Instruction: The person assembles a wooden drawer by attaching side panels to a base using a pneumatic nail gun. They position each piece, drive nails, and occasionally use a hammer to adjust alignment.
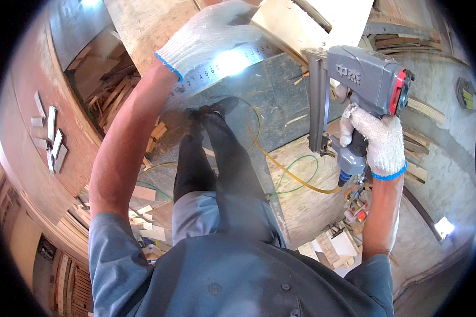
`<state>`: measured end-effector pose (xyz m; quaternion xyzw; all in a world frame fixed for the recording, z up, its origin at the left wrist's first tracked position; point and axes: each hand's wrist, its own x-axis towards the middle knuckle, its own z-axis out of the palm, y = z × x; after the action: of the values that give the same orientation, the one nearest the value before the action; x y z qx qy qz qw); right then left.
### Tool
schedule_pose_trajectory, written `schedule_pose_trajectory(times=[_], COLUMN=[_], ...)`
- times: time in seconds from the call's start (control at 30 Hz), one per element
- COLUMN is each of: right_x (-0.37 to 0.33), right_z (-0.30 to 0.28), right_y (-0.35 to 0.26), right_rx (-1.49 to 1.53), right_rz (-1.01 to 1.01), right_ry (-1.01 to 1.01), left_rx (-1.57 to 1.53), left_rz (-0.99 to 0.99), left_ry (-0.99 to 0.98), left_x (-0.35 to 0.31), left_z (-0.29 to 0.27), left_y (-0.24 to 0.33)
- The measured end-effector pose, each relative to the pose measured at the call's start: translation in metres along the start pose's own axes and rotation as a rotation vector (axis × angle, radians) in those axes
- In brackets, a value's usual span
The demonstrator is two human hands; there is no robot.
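My left hand (211,34), in a white knitted glove with a blue cuff, reaches to the bench edge at the top. Its fingers, partly blurred, close on the end of a pale wooden piece (288,26). A metal ruler strip (198,77) with black markings runs along the bench edge just under that hand. My right hand (378,134), gloved the same way, wraps round the handle of a grey nail gun (362,76). The gun is held up at the right, its long magazine (318,105) beside the wooden piece. A yellow air hose (301,182) runs below it.
Several silver nail strips (52,134) lie on a brown board (71,142) at the left. Wood scraps (113,100) fill a gap beside it. More offcuts (333,248) lie at the lower right, and a green cord (301,179) loops on the floor. Timber strips (407,45) are stacked at the upper right.
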<state>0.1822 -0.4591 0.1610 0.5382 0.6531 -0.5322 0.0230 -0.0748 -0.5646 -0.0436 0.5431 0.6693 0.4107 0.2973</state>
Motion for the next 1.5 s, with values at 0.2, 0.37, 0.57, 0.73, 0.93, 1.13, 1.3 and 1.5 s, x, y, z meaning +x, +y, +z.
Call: schedule_pose_trajectory(times=[0.2,0.37,0.57,0.73,0.93,1.13,1.3,1.5], right_x=[0.004,0.005,0.003,0.004,0.003,0.003,0.003,0.001], right_z=[0.001,0.001,0.002,-0.001,0.002,0.001,-0.001,0.0], right_y=[-0.001,-0.003,-0.002,-0.003,-0.001,-0.002,0.0,-0.002], right_rx=[0.008,0.005,-0.022,0.021,0.019,-0.162,-0.079,-0.143], right_rz=[0.021,0.036,0.063,0.045,0.046,0.034,0.049,0.034], right_ry=[-0.014,-0.019,0.01,-0.017,-0.002,-0.021,0.002,0.0], left_rx=[0.096,-0.051,0.012,-0.017,0.052,0.066,0.038,-0.21], left_rz=[0.018,-0.111,-0.004,0.077,0.093,0.087,-0.002,0.006], left_ry=[0.016,0.001,-0.011,-0.029,0.003,-0.01,-0.021,-0.074], left_x=[0.005,0.005,0.003,0.005,0.003,0.006,0.004,0.013], left_z=[-0.006,0.0,0.008,0.0,0.005,0.004,0.002,-0.011], left_y=[0.017,0.013,-0.014,-0.008,-0.017,-0.019,-0.006,-0.003])
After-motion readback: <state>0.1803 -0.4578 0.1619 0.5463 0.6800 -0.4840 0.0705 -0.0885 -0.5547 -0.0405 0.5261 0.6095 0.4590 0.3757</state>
